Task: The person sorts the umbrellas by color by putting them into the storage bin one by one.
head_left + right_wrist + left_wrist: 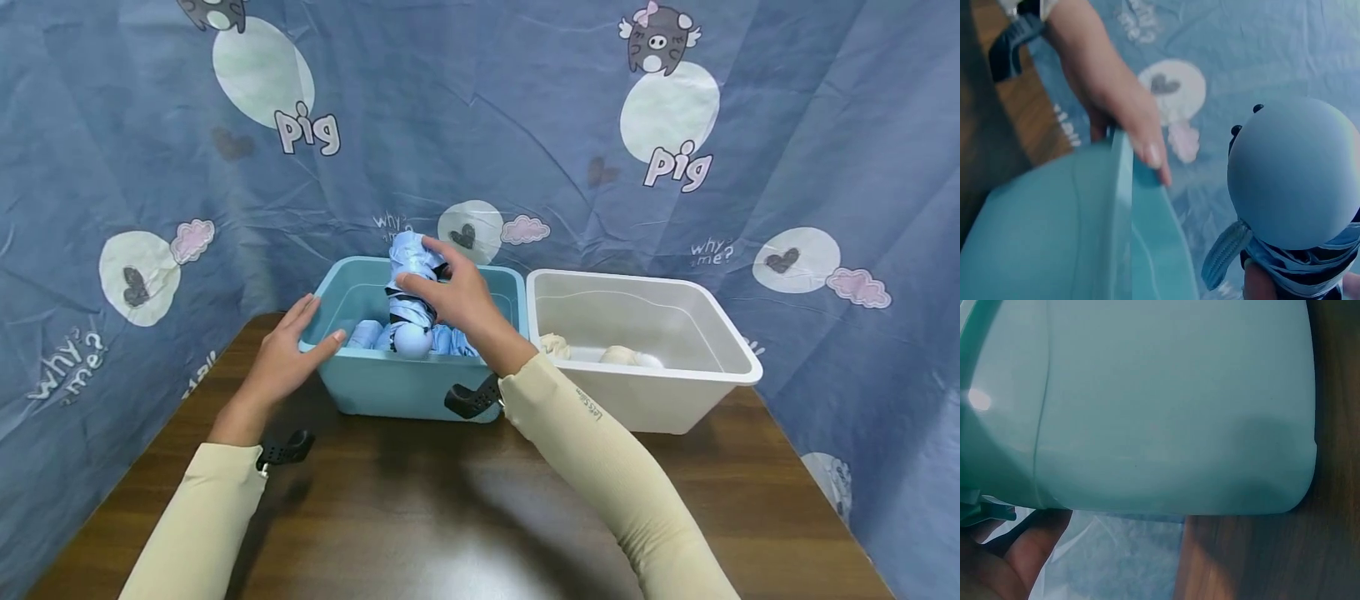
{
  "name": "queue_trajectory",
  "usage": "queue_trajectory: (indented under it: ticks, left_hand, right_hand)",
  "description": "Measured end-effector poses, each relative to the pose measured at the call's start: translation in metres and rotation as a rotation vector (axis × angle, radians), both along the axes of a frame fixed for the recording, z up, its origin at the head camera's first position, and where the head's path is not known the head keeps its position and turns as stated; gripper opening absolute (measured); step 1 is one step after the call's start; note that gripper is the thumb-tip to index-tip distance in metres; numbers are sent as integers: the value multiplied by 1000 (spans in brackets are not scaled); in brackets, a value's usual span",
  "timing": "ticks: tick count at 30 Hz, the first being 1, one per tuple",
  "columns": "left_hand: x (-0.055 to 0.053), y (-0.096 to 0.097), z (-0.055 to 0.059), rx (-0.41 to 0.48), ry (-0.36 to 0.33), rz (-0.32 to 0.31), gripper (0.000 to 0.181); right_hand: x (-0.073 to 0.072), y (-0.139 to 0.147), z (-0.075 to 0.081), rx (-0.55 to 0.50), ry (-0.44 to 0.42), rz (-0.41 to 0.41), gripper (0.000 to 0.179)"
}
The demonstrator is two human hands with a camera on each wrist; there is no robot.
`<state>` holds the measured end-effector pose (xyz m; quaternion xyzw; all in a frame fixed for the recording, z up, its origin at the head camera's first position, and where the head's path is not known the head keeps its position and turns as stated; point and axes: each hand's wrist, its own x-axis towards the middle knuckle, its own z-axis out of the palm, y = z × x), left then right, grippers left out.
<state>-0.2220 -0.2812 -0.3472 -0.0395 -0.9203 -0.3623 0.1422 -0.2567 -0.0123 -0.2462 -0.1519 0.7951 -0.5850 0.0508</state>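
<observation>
In the head view my right hand (461,292) grips a light blue folding umbrella (408,312) above the blue bin (412,387). The umbrella is upright, its round ball end (1294,172) downward, with black bands showing between the fabric folds. A short strap (1225,255) hangs beside the ball in the right wrist view. My left hand (288,350) holds the bin's left front corner, thumb over the rim. Several light blue rolled items (366,333) lie inside the bin, partly hidden by its front wall.
A white bin (637,400) stands right beside the blue one, with a few cream cloth-like items (618,356) low inside. Both bins sit on a dark wooden table (420,517). A blue printed curtain (480,125) hangs close behind them.
</observation>
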Motion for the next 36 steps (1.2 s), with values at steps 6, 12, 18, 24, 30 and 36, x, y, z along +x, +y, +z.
queue_trajectory:
  ticks: [6,12,18,24,30,36]
  left_hand:
    - [2,1,1,-4,-22,1,85]
    - [2,1,0,3,-24,-10,85]
    - [4,-1,0,2,-11,-8,84]
    - [5,-3,1,-1,4,-11,84]
    - [6,-2,4,6,-8,-4,84]
    - [6,-1,5,13,-19,-8,85]
  right_hand:
    - [-25,-8,-14,12,-42,-62,68]
    - [-45,-16,-34,101,-60,-109,69]
    - [-54,-24,-52,198,-13,-126,68]
    - [-53,-27,-58,232,-4,-114,67]
    - [-49,-28,-61,206,-95,-87,67]
    - [-48,-28,-62,276,-96,-100,68]
